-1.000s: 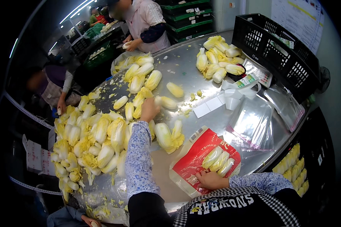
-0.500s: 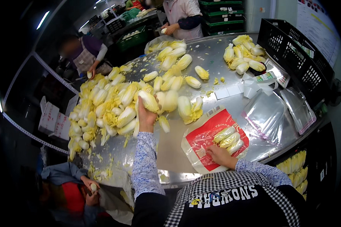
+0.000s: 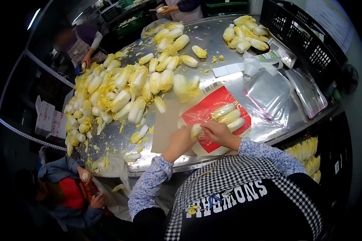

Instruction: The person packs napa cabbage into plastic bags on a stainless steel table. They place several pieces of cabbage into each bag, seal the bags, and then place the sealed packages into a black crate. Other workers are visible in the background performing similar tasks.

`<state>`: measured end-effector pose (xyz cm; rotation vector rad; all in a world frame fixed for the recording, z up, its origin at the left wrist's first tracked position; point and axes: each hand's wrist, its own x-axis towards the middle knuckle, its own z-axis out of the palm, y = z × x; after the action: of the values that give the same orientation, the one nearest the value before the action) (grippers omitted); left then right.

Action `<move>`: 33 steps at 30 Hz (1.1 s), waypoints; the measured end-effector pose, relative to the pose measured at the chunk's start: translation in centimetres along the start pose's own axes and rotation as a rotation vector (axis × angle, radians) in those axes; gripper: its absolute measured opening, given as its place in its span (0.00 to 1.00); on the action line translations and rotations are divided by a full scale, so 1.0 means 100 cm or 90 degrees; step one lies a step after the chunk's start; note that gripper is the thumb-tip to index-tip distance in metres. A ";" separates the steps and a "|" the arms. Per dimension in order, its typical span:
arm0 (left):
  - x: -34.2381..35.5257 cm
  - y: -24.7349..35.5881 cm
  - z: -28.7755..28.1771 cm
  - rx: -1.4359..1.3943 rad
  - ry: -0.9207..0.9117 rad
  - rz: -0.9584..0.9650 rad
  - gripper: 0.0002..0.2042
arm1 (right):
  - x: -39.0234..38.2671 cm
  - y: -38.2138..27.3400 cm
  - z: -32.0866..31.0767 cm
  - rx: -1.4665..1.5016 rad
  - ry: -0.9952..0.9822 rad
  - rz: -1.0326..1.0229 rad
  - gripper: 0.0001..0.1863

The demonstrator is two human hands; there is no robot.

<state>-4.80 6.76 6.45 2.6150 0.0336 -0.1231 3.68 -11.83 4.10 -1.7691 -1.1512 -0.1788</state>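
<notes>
My left hand (image 3: 180, 143) is wrapped round a small napa cabbage (image 3: 196, 130), whose pale end shows past the fingers. Beside it, my right hand (image 3: 220, 134) has its fingers closed close against that cabbage. What they pinch, if anything, is hidden. Both hands are over a red and cream printed sheet (image 3: 201, 146). Just beyond the right hand, several trimmed cabbages (image 3: 228, 117) lie side by side on the sheet, seemingly under clear film. Brown cardboard (image 3: 163, 126) extends out to the left of the sheet.
A big heap of napa cabbages (image 3: 104, 94) covers the metal table's left. Another pile (image 3: 245, 35) sits far right, near a black crate (image 3: 301, 38). Clear plastic bags (image 3: 267, 98) lie at right. Co-workers stand at the far left (image 3: 82, 44), far edge (image 3: 185, 10) and near left (image 3: 68, 180).
My left hand has come back from the heap toward my right hand, bringing a cabbage over the sheet. My right hand has left the cabbage row and now meets the left. The view has shifted.
</notes>
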 end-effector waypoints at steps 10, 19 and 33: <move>0.051 0.004 0.060 -0.265 -0.058 0.276 0.22 | -0.007 -0.012 -0.026 0.071 -0.065 -0.043 0.10; 0.041 0.004 0.066 -0.231 -0.035 0.081 0.28 | -0.010 0.114 -0.106 -0.107 -0.154 0.616 0.21; 0.065 0.014 0.051 -0.234 0.144 0.096 0.21 | -0.018 0.123 -0.072 -0.078 -0.050 0.640 0.24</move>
<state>1.30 3.02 2.17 2.2420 -0.0568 0.2131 14.62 -19.44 -1.20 -2.2638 -0.1952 0.4321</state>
